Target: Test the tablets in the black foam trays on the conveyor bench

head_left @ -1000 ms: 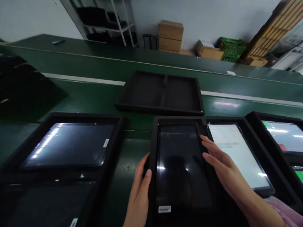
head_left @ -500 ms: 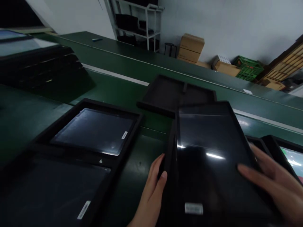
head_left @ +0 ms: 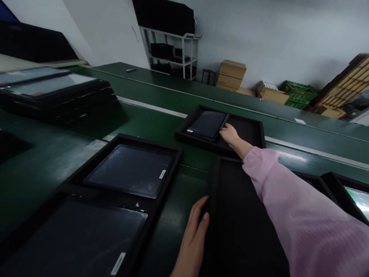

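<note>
My right hand reaches to the far black tray, its fingers closed on the right edge of a dark screen panel with a white label. That panel lies in the tray's left compartment. Nearer me, my left hand grips the left wall of another black tray, thumb and fingers curved at its edge. The visible part of this near tray is bare; my right sleeve covers some of it. On the left, a third black tray holds two labelled dark panels, an upper one and a lower one.
A stack of black trays with screens stands at the back left of the green table. Another tray with a lit-looking panel sits at the right edge. Beyond are a metal shelf, cardboard boxes and green crates.
My right hand has carried the dark panel from above the near tray forward into the far tray's left compartment. My left hand has stayed at the near tray's edge.
</note>
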{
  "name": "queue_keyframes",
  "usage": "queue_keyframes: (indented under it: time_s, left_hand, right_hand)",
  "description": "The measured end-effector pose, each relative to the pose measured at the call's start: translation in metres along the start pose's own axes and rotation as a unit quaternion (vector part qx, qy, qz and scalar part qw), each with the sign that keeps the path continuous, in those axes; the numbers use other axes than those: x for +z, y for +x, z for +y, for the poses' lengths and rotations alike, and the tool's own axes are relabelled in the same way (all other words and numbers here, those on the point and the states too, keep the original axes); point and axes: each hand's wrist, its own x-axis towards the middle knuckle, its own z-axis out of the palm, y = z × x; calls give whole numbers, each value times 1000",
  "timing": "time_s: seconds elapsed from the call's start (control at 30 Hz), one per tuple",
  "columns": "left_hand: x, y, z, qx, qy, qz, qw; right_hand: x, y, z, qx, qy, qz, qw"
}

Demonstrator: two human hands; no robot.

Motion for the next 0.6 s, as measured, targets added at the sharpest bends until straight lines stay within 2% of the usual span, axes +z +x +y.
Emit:
queue_keyframes:
  time_s: [0.1,0.2,0.33,0.47,0.6]
  left_hand:
    - [5,-5,5,13,30,11,999]
    - [6,-11,9,-22,34,6,999]
    - [3,-14,16,-51,47,-5,998]
    - [-1,-5,16,-55,75,8,996]
    - [-4,12,17,30,139,53,988]
  right_hand:
    - [-39,-24,20,-23,-46,-19,998]
    - [-87,-54,34,-34,-92,-35,995]
    - [-142,-99,48,-27,-145,-26,989]
    - [-199,-154,57,-18,-202,8,979]
    - [-266,-215,78,5,-297,99,950]
